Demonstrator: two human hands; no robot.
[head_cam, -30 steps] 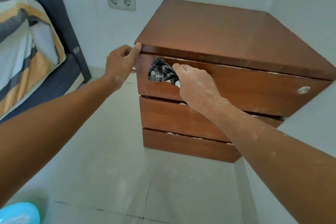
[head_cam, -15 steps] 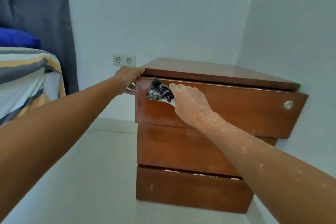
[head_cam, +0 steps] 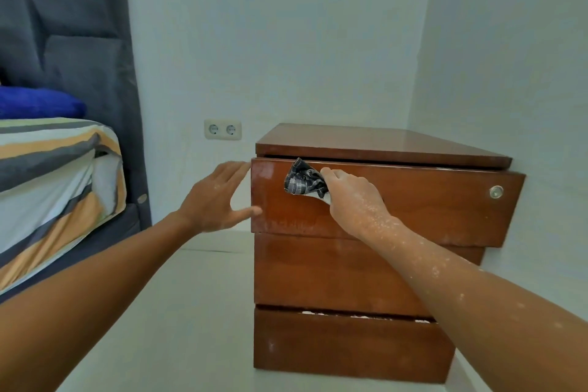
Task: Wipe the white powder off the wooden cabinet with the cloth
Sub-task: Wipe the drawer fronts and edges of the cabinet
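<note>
Your right hand [head_cam: 353, 197] is bunched around the cloth [head_cam: 302, 181], a dark plaid rag crumpled into a wad, and presses it flat against the top drawer front [head_cam: 413, 204] of the wooden cabinet [head_cam: 350, 270], near that drawer's upper left corner. The cloth looks soft and light, so it likely folds wherever you squeeze it; keep it balled in your fingers with a broad face out, or it may slip out from under your palm on the glossy wood. Your left hand [head_cam: 216, 197] is spread open with nothing in it, fingertips at the left edge of the same drawer front, thumb near its lower left corner.

The cabinet is stiff, lacquered reddish-brown wood, boxy, with three drawer fronts and a small round metal lock [head_cam: 496, 192] near the top drawer's right edge. That finish looks slick, so powder should probably lift easily. White powder [head_cam: 359, 315] lies along the seam above the bottom drawer, with a faint haze on the top drawer's lower left part. Your right forearm is speckled white too.

The top drawer stands slightly proud, so it may slide under pressure; bracing its left edge seems sensible.
</note>
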